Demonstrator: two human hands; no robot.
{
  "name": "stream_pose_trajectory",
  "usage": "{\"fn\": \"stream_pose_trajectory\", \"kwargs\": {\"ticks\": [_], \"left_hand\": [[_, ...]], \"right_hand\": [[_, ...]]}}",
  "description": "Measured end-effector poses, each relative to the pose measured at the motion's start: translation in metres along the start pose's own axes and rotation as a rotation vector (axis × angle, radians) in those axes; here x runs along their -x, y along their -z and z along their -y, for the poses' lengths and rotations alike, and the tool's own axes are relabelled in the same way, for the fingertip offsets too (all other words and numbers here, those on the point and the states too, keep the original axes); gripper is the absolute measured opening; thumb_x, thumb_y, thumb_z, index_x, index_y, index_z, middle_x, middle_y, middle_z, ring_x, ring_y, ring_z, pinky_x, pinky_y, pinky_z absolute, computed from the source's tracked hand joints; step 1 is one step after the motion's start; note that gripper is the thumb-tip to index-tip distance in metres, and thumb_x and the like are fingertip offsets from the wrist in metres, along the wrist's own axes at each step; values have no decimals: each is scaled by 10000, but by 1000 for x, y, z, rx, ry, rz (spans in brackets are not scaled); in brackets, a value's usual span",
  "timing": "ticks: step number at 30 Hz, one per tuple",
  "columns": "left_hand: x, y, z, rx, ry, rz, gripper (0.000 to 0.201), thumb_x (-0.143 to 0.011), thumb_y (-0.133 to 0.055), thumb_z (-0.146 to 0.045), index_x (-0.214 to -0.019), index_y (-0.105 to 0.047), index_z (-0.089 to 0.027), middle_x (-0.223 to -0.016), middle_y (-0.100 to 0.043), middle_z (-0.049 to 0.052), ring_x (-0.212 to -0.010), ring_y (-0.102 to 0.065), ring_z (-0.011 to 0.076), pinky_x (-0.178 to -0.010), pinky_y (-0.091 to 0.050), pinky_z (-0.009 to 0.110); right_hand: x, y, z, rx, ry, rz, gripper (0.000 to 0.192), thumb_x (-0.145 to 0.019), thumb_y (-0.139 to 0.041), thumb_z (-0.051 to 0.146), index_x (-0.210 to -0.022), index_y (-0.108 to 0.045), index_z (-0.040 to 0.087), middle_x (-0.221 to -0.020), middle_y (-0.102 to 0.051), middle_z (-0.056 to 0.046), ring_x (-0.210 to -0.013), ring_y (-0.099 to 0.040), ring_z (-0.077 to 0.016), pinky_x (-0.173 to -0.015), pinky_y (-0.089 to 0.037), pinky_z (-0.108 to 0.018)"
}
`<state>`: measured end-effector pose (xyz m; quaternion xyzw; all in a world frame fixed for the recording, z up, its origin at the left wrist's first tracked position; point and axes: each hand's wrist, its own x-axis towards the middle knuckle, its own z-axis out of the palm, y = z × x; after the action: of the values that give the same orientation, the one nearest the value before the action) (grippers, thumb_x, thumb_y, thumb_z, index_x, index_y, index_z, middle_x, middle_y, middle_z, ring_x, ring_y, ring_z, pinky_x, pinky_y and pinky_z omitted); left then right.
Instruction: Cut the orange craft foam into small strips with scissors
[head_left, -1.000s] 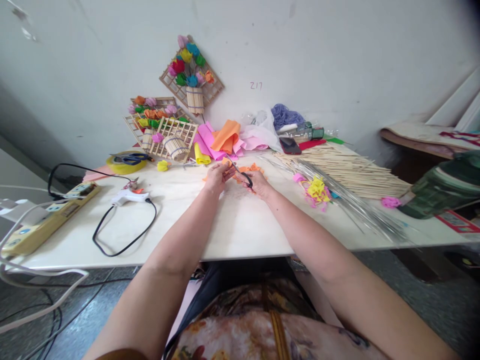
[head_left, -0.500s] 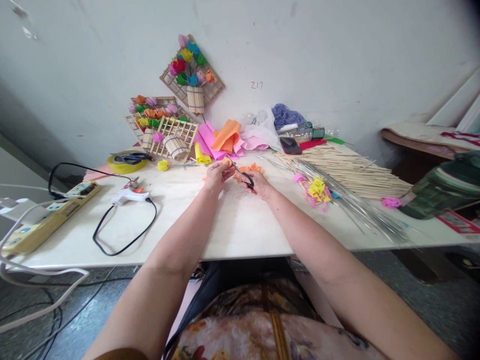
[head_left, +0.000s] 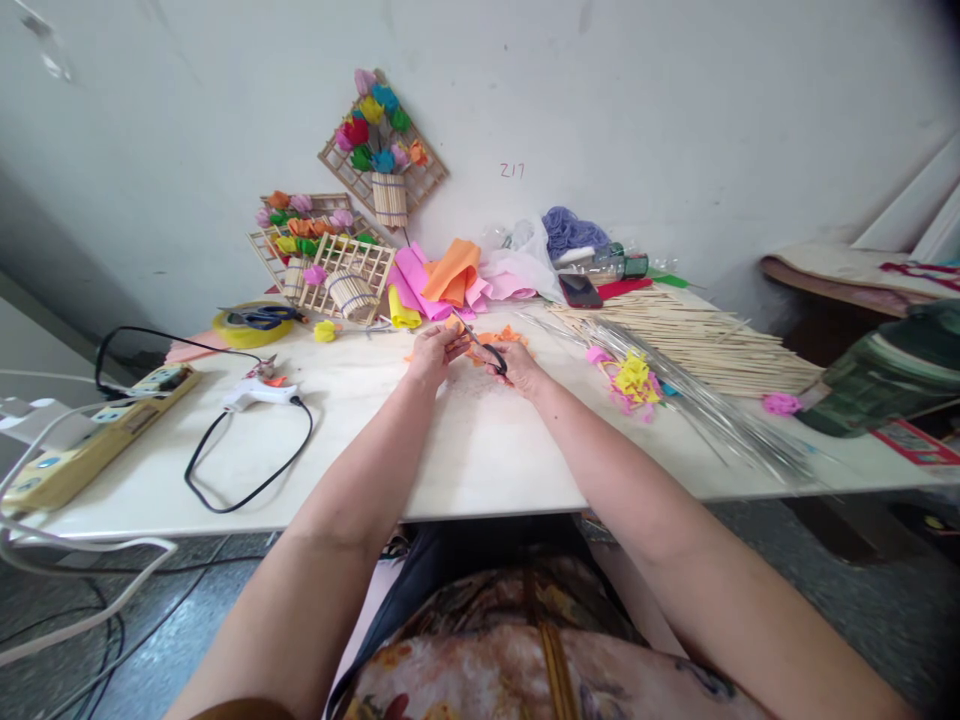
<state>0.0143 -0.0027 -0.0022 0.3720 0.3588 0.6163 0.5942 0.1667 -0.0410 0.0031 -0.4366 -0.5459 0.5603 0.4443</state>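
Note:
My right hand (head_left: pixel 516 367) is closed round the dark handles of a pair of scissors (head_left: pixel 493 358), whose blades point up and left toward my other hand. Between the fingertips of my left hand (head_left: pixel 437 354) is a small piece of orange crepe paper (head_left: pixel 453 323), right at the blades; its lower part is hidden by the fingers. Behind both hands, cut orange paper pieces (head_left: pixel 504 338) lie on the white table (head_left: pixel 495 450).
At left are a white glue gun (head_left: pixel 262 394) with a looped cord, a power strip (head_left: pixel 105 435), and a tape roll (head_left: pixel 255 328) under other scissors. Crepe paper (head_left: pixel 454 272) and stick lattices with paper flowers (head_left: pixel 349 285) stand behind. Wires (head_left: pixel 697 400), sticks (head_left: pixel 697 340) and a green bottle (head_left: pixel 885 370) lie right.
Almost nothing differs. Both hands stay in place with the scissors and the orange paper; the whole view has shifted very slightly.

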Motion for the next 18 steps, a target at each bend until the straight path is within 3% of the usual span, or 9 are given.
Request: {"fn": "stream_pose_trajectory", "kwargs": {"ticks": [10,18], "left_hand": [[0,1,-1,25,9,0,150,-719,-776,-179,-741,-634,-141,-707,-717,34,-619,-667,105,-696,-562,237],[0,1,-3,17,5,-34,174,-713,-786,-215,-798,-646,-153,-746,-725,35,-672,-692,129,-775,-575,286]], "right_hand": [[-4,2,-4,28,23,17,282,-802,-755,386,-743,-611,150,-493,-472,64,-328,-324,-31,-306,-198,-170],[0,-2,1,22,21,9,276,-800,-755,369,-713,-604,155,-478,-462,63,-335,-317,-38,-308,-215,-176]]}}
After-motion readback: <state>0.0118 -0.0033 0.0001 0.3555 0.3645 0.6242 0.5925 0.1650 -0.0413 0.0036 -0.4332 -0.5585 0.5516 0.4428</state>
